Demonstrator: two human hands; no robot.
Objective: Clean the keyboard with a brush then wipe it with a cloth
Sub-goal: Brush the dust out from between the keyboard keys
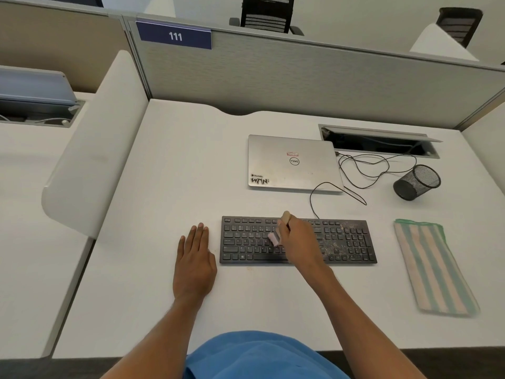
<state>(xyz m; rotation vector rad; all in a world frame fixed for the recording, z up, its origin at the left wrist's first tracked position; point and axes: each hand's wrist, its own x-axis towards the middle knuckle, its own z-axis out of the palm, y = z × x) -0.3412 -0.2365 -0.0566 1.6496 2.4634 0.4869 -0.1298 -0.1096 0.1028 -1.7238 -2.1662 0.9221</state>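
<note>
right hand (298, 237) grasping brush (274, 238) over keyboard (347, 242); left hand (195, 259) flat, released, by its left edge

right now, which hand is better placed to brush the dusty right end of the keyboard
Right. The right hand grips the brush over the middle of the keyboard, beside its speckled end; the left hand lies flat on the desk, holding nothing.

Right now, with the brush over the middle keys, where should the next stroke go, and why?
Probably a short sweep right, toward the number pad: the right hand grips the brush over the middle of the keyboard, while pale crumbs lie thick on its right end. The cloth can wait.
</note>
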